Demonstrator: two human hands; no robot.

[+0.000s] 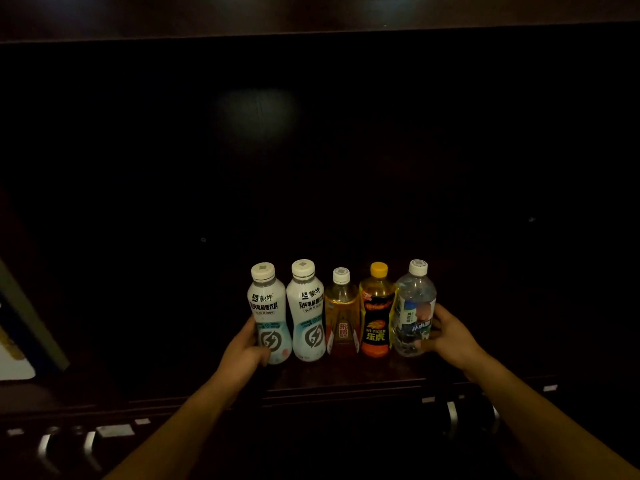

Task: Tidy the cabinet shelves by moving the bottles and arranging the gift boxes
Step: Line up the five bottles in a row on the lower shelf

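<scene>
Several bottles stand upright in a tight row on a dark cabinet shelf (346,374). From the left: two white bottles (268,310) (308,313), an amber bottle with a white cap (342,317), an orange bottle with a yellow cap (377,313), and a clear water bottle (414,313). My left hand (247,351) grips the lower part of the leftmost white bottle. My right hand (450,336) grips the water bottle at the right end, thumb across its front. No gift boxes show clearly.
The cabinet interior is very dark, with a faint reflection on its back panel (256,116). A pale box or panel (20,341) leans at the far left edge. Metal drawer handles (452,417) (90,448) sit below the shelf front.
</scene>
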